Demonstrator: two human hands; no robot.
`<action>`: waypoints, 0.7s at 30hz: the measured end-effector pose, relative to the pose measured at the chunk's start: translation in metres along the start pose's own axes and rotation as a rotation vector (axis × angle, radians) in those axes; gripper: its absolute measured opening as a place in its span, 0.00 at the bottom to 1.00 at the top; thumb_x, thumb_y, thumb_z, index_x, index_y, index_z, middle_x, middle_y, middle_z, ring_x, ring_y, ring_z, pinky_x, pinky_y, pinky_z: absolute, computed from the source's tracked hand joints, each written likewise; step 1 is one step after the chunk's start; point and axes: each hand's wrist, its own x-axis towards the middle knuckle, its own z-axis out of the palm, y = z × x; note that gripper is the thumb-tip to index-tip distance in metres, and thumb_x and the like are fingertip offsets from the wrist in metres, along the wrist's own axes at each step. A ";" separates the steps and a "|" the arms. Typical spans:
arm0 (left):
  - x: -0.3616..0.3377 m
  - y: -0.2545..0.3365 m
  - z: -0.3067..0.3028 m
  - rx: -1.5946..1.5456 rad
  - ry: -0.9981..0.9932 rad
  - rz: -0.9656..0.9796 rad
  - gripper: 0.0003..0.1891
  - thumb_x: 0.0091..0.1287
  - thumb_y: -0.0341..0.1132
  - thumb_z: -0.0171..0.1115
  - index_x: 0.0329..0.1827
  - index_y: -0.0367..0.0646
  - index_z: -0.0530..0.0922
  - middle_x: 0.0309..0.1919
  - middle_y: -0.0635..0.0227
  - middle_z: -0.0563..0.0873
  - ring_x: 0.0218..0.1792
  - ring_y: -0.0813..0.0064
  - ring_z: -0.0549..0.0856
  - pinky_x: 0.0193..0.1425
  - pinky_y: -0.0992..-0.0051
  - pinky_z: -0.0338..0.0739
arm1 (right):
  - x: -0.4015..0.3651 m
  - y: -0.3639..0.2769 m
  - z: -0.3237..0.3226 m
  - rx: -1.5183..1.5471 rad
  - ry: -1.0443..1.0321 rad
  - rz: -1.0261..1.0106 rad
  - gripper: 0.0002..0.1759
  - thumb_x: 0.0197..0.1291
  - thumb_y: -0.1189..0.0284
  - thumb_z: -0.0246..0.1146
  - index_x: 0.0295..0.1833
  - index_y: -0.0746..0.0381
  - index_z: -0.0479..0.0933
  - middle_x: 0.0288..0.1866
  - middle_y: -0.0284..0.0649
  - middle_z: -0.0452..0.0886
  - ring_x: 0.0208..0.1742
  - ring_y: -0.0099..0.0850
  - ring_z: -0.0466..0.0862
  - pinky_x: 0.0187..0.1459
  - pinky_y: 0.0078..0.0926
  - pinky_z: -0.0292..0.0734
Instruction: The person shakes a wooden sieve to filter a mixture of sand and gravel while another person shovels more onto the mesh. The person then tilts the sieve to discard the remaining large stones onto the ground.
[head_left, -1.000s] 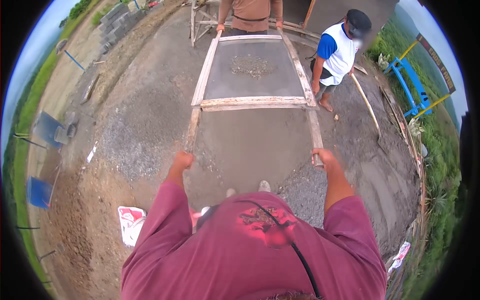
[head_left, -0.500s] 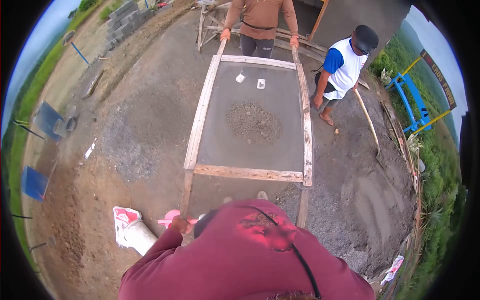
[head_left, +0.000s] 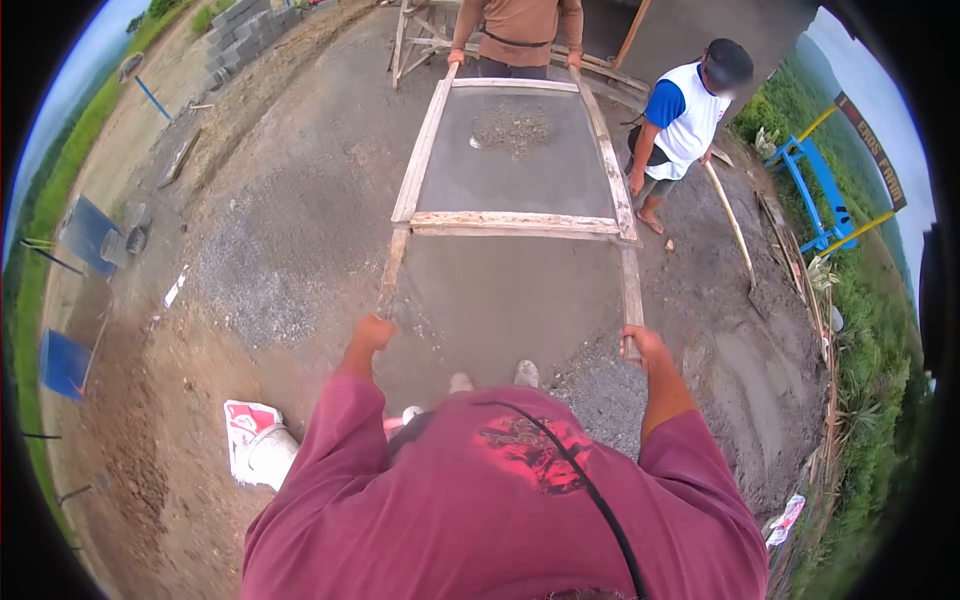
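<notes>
Both my arms stretch forward, each hand closed round a wooden handle of a large sand screen [head_left: 515, 223]. My left hand [head_left: 372, 332] grips the end of the left handle [head_left: 394, 268]; my right hand [head_left: 645, 343] has the right one [head_left: 631, 285]. The screen is a timber frame with fine grey mesh. On the mesh, towards the far end, lies a heap of gravel [head_left: 517, 130] with a whitish lump [head_left: 474, 143] beside it. Across from me, a person in a brown shirt [head_left: 518, 30] holds the far handles with both hands.
Sieved-looking grey sand [head_left: 500, 290] covers the ground beneath. A person in a white and blue shirt [head_left: 690, 115] stands at right with a long-handled shovel [head_left: 731, 220]. Left are a red-white sack [head_left: 255, 425], blue containers [head_left: 68, 362] and concrete blocks [head_left: 245, 40]. Gravel [head_left: 605, 400] lies near my feet.
The screen has moved away from me, towards the other person, and my arms have straightened. Its gravel heap now sits nearer the far end. My right hand has come into view.
</notes>
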 end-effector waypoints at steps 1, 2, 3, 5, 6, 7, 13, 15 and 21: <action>-0.021 -0.038 0.023 0.047 0.000 -0.025 0.18 0.55 0.44 0.64 0.29 0.33 0.86 0.25 0.45 0.88 0.36 0.49 0.91 0.45 0.55 0.84 | 0.003 0.055 0.001 0.003 -0.008 -0.012 0.15 0.53 0.64 0.68 0.42 0.62 0.80 0.27 0.40 0.82 0.24 0.35 0.83 0.27 0.35 0.79; -0.015 -0.106 0.064 0.205 0.003 -0.030 0.19 0.54 0.44 0.64 0.33 0.33 0.87 0.28 0.44 0.88 0.38 0.48 0.91 0.48 0.55 0.84 | -0.007 0.107 0.002 -0.020 0.002 -0.014 0.13 0.54 0.67 0.68 0.40 0.66 0.80 0.26 0.42 0.82 0.24 0.37 0.84 0.28 0.36 0.80; -0.063 -0.131 0.070 0.095 -0.037 -0.067 0.19 0.54 0.42 0.66 0.37 0.31 0.86 0.30 0.43 0.89 0.38 0.48 0.91 0.46 0.56 0.84 | -0.018 0.166 0.002 0.086 0.020 0.023 0.12 0.51 0.70 0.68 0.36 0.70 0.83 0.27 0.45 0.84 0.26 0.36 0.85 0.30 0.36 0.78; -0.145 -0.156 0.065 -0.133 -0.208 -0.159 0.14 0.50 0.35 0.71 0.35 0.32 0.85 0.27 0.51 0.88 0.29 0.59 0.90 0.33 0.62 0.83 | -0.052 0.246 -0.004 -0.035 0.009 0.150 0.14 0.48 0.68 0.71 0.34 0.71 0.86 0.28 0.47 0.86 0.32 0.38 0.89 0.35 0.37 0.81; -0.160 -0.189 0.079 -0.123 -0.199 -0.244 0.14 0.49 0.33 0.72 0.36 0.32 0.85 0.26 0.53 0.87 0.26 0.61 0.89 0.31 0.63 0.82 | -0.087 0.243 0.001 -0.202 0.104 0.143 0.17 0.48 0.67 0.72 0.36 0.72 0.86 0.30 0.47 0.87 0.34 0.39 0.89 0.36 0.38 0.82; -0.169 -0.216 0.089 -0.112 -0.185 -0.323 0.15 0.48 0.32 0.73 0.37 0.33 0.85 0.24 0.55 0.87 0.24 0.63 0.87 0.29 0.64 0.81 | -0.131 0.226 0.013 -0.368 0.201 0.152 0.19 0.47 0.66 0.73 0.38 0.73 0.86 0.33 0.48 0.88 0.36 0.40 0.89 0.38 0.38 0.82; -0.160 -0.217 0.091 -0.040 -0.283 -0.228 0.18 0.49 0.36 0.74 0.38 0.30 0.85 0.24 0.52 0.87 0.24 0.60 0.88 0.29 0.63 0.81 | -0.096 0.246 0.002 -0.205 0.117 0.189 0.15 0.50 0.69 0.70 0.38 0.70 0.83 0.29 0.47 0.85 0.31 0.41 0.87 0.33 0.40 0.81; -0.150 -0.137 0.057 0.106 -0.179 -0.096 0.17 0.53 0.39 0.70 0.34 0.29 0.85 0.24 0.49 0.87 0.26 0.58 0.90 0.31 0.61 0.82 | -0.040 0.228 -0.004 0.070 -0.022 0.221 0.14 0.51 0.70 0.69 0.38 0.70 0.82 0.28 0.46 0.83 0.29 0.41 0.86 0.32 0.41 0.81; 0.014 0.059 -0.009 -0.058 0.019 -0.012 0.08 0.56 0.31 0.68 0.23 0.36 0.84 0.19 0.59 0.84 0.17 0.67 0.82 0.21 0.62 0.74 | 0.043 -0.022 -0.047 0.011 -0.086 -0.016 0.09 0.53 0.62 0.68 0.37 0.54 0.80 0.27 0.32 0.83 0.26 0.28 0.85 0.31 0.35 0.78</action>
